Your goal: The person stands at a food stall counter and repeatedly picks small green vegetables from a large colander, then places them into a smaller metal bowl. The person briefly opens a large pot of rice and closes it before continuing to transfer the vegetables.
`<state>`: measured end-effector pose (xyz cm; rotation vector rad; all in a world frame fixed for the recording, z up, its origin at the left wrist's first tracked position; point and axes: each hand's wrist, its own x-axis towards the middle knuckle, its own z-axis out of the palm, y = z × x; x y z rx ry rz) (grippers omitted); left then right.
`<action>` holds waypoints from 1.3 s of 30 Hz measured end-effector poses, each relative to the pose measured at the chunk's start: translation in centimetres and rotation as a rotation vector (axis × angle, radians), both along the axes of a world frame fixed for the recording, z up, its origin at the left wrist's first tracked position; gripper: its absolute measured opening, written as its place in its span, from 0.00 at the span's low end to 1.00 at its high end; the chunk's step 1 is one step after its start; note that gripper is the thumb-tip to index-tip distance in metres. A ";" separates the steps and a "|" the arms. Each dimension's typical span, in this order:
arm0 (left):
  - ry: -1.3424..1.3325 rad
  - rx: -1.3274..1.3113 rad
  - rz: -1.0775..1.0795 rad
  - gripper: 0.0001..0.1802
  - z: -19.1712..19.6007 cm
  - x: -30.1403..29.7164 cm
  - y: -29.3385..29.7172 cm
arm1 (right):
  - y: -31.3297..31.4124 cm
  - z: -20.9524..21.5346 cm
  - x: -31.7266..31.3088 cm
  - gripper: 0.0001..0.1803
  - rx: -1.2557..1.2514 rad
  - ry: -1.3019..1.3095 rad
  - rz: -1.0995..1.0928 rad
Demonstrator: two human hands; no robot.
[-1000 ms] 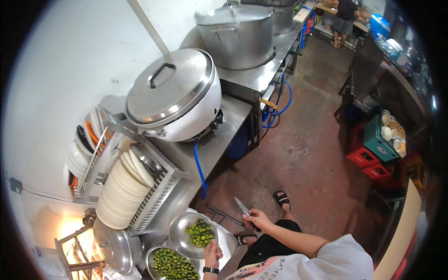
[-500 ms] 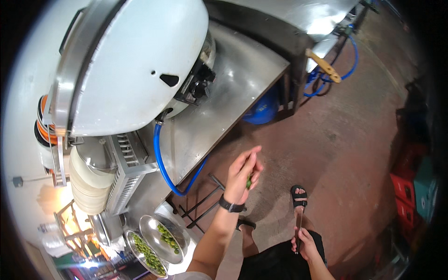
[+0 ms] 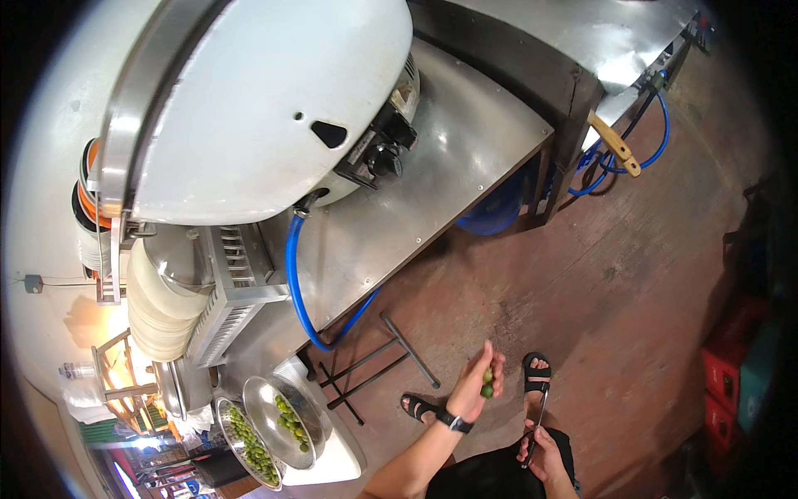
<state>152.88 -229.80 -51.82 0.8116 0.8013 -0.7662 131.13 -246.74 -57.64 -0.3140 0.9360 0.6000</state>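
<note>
My left hand (image 3: 470, 384), with a black watch on the wrist, is closed around small green citrus fruits (image 3: 487, 386), which show between thumb and fingers. To its right and nearer my body, my right hand (image 3: 544, 456) grips a knife (image 3: 543, 411), its thin blade pointing up and away. The hands are apart, and the blade touches no fruit. At the lower left, a steel bowl (image 3: 264, 407) holds some green fruits (image 3: 291, 422). Beside it, another steel bowl (image 3: 224, 428) contains many smaller-looking green pieces (image 3: 249, 442); whether they are cut is unclear.
Both bowls stand on a white surface (image 3: 337, 461). A steel counter (image 3: 449, 125) carries a large white appliance (image 3: 266, 100) with a blue hose (image 3: 293, 274). A dark metal stand (image 3: 382, 353) sits on the floor. Stacked plates (image 3: 162, 308) are left; red crates (image 3: 723, 374) are right.
My left hand has come right and closer to my body with the fruits, nearing the knife hand. The whole view has shifted a little. My right hand still holds the knife.
</note>
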 end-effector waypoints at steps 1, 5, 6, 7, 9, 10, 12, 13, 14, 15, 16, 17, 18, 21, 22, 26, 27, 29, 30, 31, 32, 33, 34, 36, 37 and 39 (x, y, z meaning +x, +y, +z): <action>0.098 -0.018 0.022 0.16 -0.1 -1.8 0.5 | 0.0 -0.1 0.0 0.19 -0.008 0.000 0.012; 0.161 0.030 -0.126 0.15 1.8 -7.9 2.9 | 0.2 -0.3 0.2 0.20 -0.013 -0.026 0.092; 0.146 0.010 -0.128 0.16 2.3 -9.1 3.6 | 0.3 0.2 0.4 0.20 -0.052 -0.041 0.146; 0.130 -0.008 -0.123 0.17 3.2 -10.2 4.4 | 0.5 1.1 0.7 0.21 -0.090 -0.058 0.207; 0.064 -0.028 -0.103 0.16 5.8 -11.6 5.9 | 1.4 2.8 1.3 0.22 -0.191 -0.087 0.332; 0.028 -0.036 -0.090 0.16 7.3 -12.3 6.8 | 1.9 4.8 2.3 0.25 -0.198 -0.179 0.378; -0.029 -0.054 -0.084 0.19 9.9 -13.4 8.7 | 2.6 8.9 4.2 0.28 -0.209 -0.385 0.467; -0.029 -0.073 -0.051 0.19 11.7 -13.7 9.6 | 3.3 11.0 5.1 0.29 -0.264 -0.462 0.498; -0.013 -0.086 -0.011 0.20 14.1 -13.8 10.2 | 4.1 13.0 6.0 0.29 -0.304 -0.528 0.536; -0.006 -0.081 0.052 0.22 16.6 -14.0 10.7 | 5.1 14.9 6.9 0.30 -0.341 -0.592 0.575; -0.080 -0.051 0.067 0.22 18.5 -14.3 11.5 | 5.9 16.7 7.6 0.31 -0.352 -0.657 0.573; -0.149 -0.016 0.086 0.22 20.3 -14.8 12.5 | 7.0 18.5 8.3 0.31 -0.356 -0.719 0.573; -0.212 0.020 0.103 0.22 22.1 -15.4 13.4 | 8.1 20.3 9.2 0.32 -0.363 -0.783 0.582; -0.459 0.036 0.134 0.19 27.4 -16.2 17.2 | 12.1 27.1 10.2 0.33 -0.382 -0.959 0.638; -0.521 -0.015 0.197 0.19 29.8 -16.3 18.4 | 13.9 29.2 10.7 0.33 -0.375 -1.030 0.666; -0.617 -0.019 0.433 0.19 32.5 -18.8 24.4 | 21.4 37.1 9.7 0.34 -0.250 -1.108 0.779; -0.626 0.007 0.450 0.19 33.1 -19.5 25.9 | 23.3 38.7 9.0 0.34 -0.232 -1.123 0.799; -0.657 0.048 0.489 0.18 34.6 -20.4 29.3 | 27.2 41.2 8.2 0.33 -0.202 -1.179 0.829; -0.665 0.055 0.509 0.18 35.8 -20.7 30.7 | 29.1 42.2 7.6 0.33 -0.194 -1.204 0.840; -0.676 0.062 0.525 0.17 36.6 -21.1 32.4 | 30.9 43.1 7.2 0.33 -0.188 -1.232 0.848; -0.707 0.075 0.513 0.18 36.9 -21.9 34.2 | 32.8 44.2 6.7 0.32 -0.188 -1.247 0.871; -0.739 0.087 0.499 0.18 37.1 -22.5 35.9 | 34.7 45.3 6.1 0.31 -0.191 -1.264 0.892; -0.770 0.096 0.487 0.18 37.3 -23.1 37.5 | 36.4 46.1 5.7 0.30 -0.195 -1.279 0.916; -0.812 0.113 0.495 0.18 38.2 -23.9 40.3 | 39.6 47.4 5.2 0.28 -0.238 -1.308 0.973; -0.834 0.115 0.491 0.18 38.4 -24.4 41.6 | 41.0 47.8 5.0 0.27 -0.257 -1.320 0.993; -0.839 0.152 0.482 0.19 39.1 -24.7 43.7 | 43.6 48.7 4.8 0.26 -0.286 -1.387 0.961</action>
